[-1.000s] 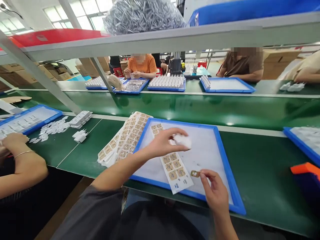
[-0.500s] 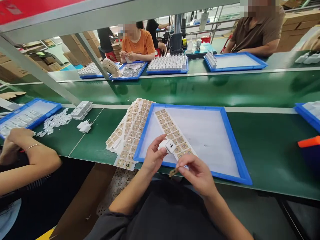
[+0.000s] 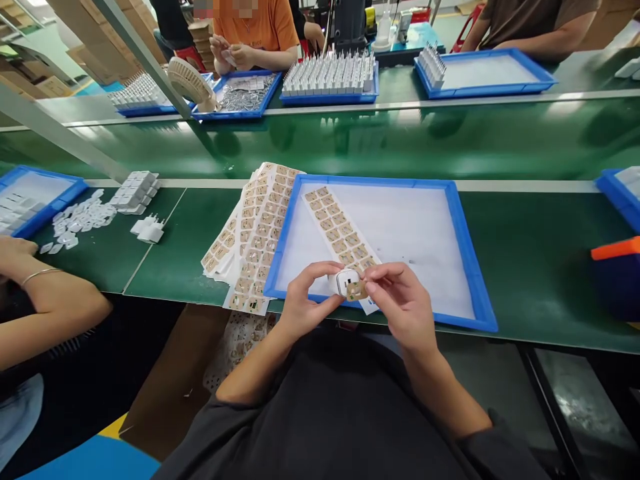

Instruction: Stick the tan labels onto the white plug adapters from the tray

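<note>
My left hand (image 3: 307, 300) grips a white charger (image 3: 344, 280), its end with the port slots facing me. Between thumb and fingers of my right hand (image 3: 400, 300) is a small tan sticker (image 3: 357, 291) with cut-outs, held right at the charger's port end and covering part of it. Whether the sticker touches the face, I cannot tell. Both hands are over the near edge of a blue-rimmed tray (image 3: 467, 260) with a white bottom. A sheet of tan stickers (image 3: 336, 223) lies slantwise in that tray, its lower end partly behind my hands.
Stacked sticker sheets (image 3: 260, 227) lie against the tray's left side. Further left are white chargers (image 3: 149, 229), loose white pieces (image 3: 83, 217) and a neighbour's arm (image 3: 55, 300). An orange-edged dark bin (image 3: 617, 273) stands right. Across the green belt (image 3: 400, 143), people sit behind trays.
My right hand has raised the sticker from below the charger to its port end. The charger has turned slightly, and my view has tilted downward.
</note>
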Demonstrator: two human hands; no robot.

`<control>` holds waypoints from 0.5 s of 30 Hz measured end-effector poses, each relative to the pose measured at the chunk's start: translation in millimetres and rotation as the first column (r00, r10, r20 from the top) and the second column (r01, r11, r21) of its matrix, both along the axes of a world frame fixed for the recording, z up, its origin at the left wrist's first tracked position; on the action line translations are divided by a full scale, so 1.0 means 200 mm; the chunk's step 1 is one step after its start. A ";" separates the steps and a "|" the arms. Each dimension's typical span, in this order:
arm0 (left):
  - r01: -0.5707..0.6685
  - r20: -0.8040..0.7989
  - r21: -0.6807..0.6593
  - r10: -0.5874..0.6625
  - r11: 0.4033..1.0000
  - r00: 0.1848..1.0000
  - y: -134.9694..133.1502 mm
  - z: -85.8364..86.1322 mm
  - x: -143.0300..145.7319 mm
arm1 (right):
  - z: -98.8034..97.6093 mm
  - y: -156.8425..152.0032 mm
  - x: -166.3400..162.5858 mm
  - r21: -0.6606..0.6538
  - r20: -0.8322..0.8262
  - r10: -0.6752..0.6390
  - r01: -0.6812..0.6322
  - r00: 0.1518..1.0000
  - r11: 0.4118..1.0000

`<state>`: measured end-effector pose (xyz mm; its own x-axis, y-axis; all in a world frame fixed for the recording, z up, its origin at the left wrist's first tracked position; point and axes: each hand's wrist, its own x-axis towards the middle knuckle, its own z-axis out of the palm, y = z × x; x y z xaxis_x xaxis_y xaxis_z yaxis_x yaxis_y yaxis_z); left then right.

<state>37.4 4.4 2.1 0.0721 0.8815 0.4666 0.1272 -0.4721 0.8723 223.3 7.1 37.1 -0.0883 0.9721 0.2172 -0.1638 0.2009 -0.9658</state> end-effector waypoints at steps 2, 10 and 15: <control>0.007 -0.024 0.009 -0.006 1.000 1.000 0.00 0.01 0.00 | 0.01 0.01 0.00 -0.006 0.024 0.001 -0.001 1.000 1.000; 0.003 -0.039 0.037 -0.001 0.999 0.999 0.00 0.03 0.00 | 0.01 0.03 -0.03 -0.021 0.038 -0.007 0.007 0.999 1.000; 0.003 -0.034 0.026 -0.002 1.000 0.999 0.00 0.03 -0.01 | 0.02 0.03 -0.04 -0.054 0.019 -0.022 0.023 1.000 0.998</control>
